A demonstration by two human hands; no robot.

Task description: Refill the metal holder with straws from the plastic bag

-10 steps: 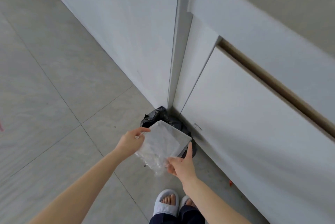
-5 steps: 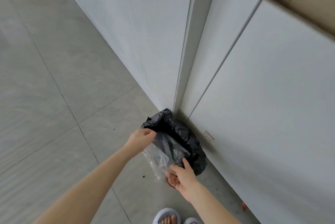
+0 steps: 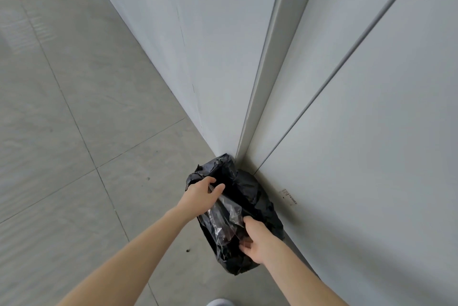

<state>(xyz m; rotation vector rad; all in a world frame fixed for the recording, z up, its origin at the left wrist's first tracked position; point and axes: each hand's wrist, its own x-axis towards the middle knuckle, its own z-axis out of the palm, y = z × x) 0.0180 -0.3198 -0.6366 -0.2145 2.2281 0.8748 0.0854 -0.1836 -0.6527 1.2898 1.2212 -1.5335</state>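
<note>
- Your left hand (image 3: pixel 202 194) pinches the upper end of the clear plastic bag (image 3: pixel 224 219), thumb and fingers curled round the crumpled film.
- Your right hand (image 3: pixel 257 241) grips the same bag's lower end — fingers curled under it, thumb on top.
- The clear bag stretches between your two hands, directly over the black bin liner (image 3: pixel 250 196) and touching it; whether any part is already inside the liner you cannot tell.
- The black bin liner sits on the tiled floor (image 3: pixel 74 132), pushed into the corner where the white wall panel (image 3: pixel 198 45) meets the white cabinet doors (image 3: pixel 371 132).
- Beside the liner, on the cabinet door, is a small label (image 3: pixel 289 196), too small to read.
- Near the liner on the floor lie two dark specks; a pale slipper toe (image 3: pixel 219 302) shows at the frame's bottom edge.
- Count — one clear bag, one black liner, two hands on the bag.
</note>
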